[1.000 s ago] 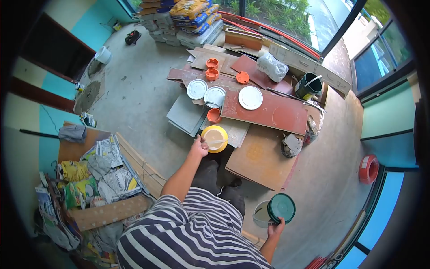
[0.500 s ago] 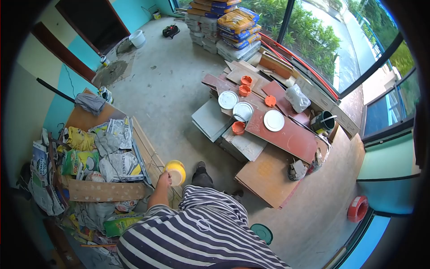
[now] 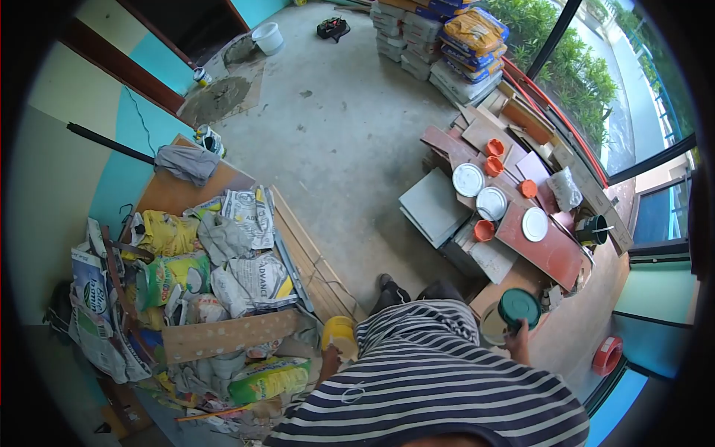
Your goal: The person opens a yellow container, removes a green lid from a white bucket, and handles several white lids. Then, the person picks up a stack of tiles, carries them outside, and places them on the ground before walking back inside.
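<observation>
Low at the centre, my left hand is closed on a yellow tub with a pale, cream-coloured face. It hangs beside the scrap heap, just left of my striped shirt. Over on the other side, my right hand grips a dark green bucket by its near side. A round beige shape shows against the green bucket's left side; whether that hand holds it too, I cannot tell. Behind them lies a brown board at the stack's near end.
Empty cement sacks and scraps are heaped at left, edged by long wooden strips. Stacked boards at right carry white lids and orange pots. Filled bags stand farther back. A red coil lies at lower right.
My right hand has come into view, raising the green bucket from beside my body to the boards' near end. My left hand still holds the yellow tub. The view has swung left.
</observation>
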